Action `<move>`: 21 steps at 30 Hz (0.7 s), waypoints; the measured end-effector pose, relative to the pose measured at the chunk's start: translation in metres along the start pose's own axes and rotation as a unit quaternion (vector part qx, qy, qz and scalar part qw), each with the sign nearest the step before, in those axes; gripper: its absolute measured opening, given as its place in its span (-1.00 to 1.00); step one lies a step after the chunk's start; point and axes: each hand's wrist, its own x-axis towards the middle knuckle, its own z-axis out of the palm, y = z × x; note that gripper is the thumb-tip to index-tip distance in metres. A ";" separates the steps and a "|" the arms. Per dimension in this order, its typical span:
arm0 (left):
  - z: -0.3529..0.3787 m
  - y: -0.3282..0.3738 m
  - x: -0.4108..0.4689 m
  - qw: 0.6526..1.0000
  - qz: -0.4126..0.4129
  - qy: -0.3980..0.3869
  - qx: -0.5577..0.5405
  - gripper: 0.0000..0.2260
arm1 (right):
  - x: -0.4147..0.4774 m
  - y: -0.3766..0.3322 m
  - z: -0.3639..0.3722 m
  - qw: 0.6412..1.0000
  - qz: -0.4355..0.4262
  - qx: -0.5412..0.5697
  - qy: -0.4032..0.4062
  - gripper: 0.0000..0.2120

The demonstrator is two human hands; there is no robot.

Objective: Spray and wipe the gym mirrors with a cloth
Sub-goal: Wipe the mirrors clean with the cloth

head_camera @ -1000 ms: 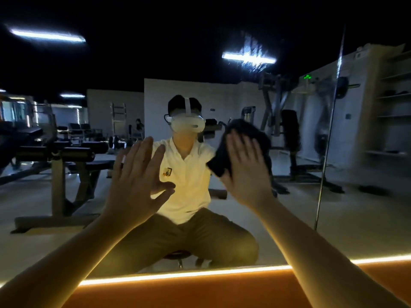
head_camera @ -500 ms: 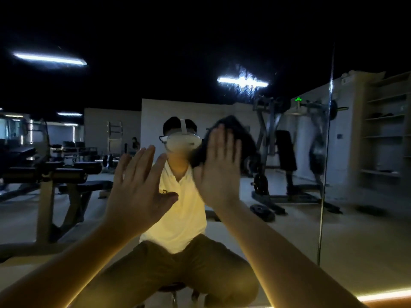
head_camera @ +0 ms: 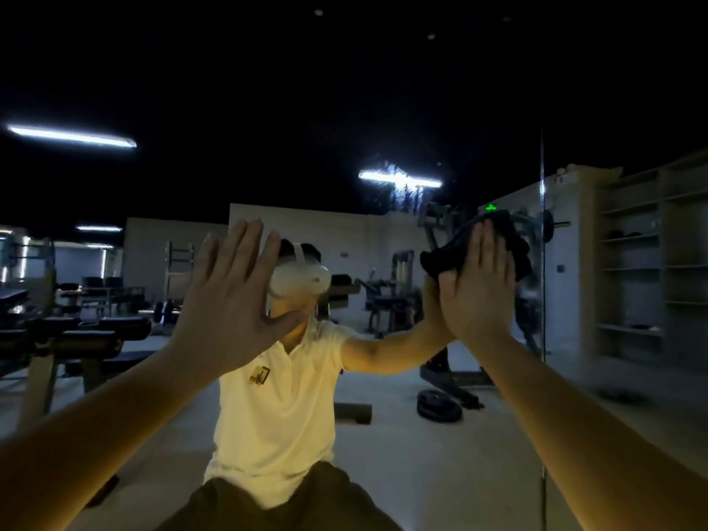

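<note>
Right hand (head_camera: pixel 477 289) hides most of the cloth (head_camera: pixel 436 261)

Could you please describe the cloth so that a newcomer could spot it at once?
On the big wall mirror, look right of the reflected person. The cloth is the dark crumpled bundle under the flat right hand; the left hand holds nothing.

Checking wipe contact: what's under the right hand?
A dark cloth, pressed against the mirror by the flat right hand; its edges stick out above and on both sides. The glass under the cloth is hidden.
</note>
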 end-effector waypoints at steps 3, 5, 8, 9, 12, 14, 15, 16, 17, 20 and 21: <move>0.004 -0.001 -0.001 1.000 0.001 0.001 0.007 -0.02 | 0.010 -0.044 -0.001 0.995 0.086 0.042 0.024 -0.21; 0.006 -0.002 -0.002 1.000 0.005 0.000 0.006 -0.02 | 0.009 -0.087 0.001 0.997 0.043 0.040 0.048 -0.23; 0.002 -0.006 -0.001 1.000 0.019 0.001 0.001 -0.04 | 0.000 -0.148 0.002 0.991 -0.109 0.037 0.067 -0.27; -0.002 -0.008 0.000 1.000 0.021 0.008 -0.005 -0.06 | -0.002 -0.161 0.002 0.983 -0.172 0.036 0.062 -0.28; -0.014 -0.014 0.010 0.998 0.014 0.049 -0.027 -0.14 | 0.004 -0.158 -0.001 0.948 -0.315 0.014 0.032 -0.33; -0.018 -0.018 0.023 0.997 0.003 0.064 -0.030 -0.14 | 0.021 -0.130 -0.006 0.949 -0.315 -0.014 0.022 -0.33; -0.017 -0.020 0.030 0.998 -0.003 0.063 -0.024 -0.13 | 0.031 -0.113 -0.008 0.959 -0.283 -0.020 0.018 -0.33; -0.015 -0.020 0.036 0.998 -0.009 0.056 -0.014 -0.10 | 0.041 -0.094 -0.011 0.971 -0.237 -0.022 0.019 -0.32; -0.011 -0.020 0.042 0.999 -0.013 0.048 -0.003 -0.07 | 0.052 -0.074 -0.014 0.982 -0.188 -0.023 0.024 -0.31; 0.000 -0.020 0.047 0.999 -0.017 0.041 0.017 -0.02 | 0.078 -0.036 -0.021 0.998 -0.053 -0.027 0.033 -0.26; 0.001 -0.020 0.046 0.999 -0.018 0.042 0.020 -0.02 | 0.083 -0.036 -0.022 0.999 -0.017 -0.020 0.032 -0.24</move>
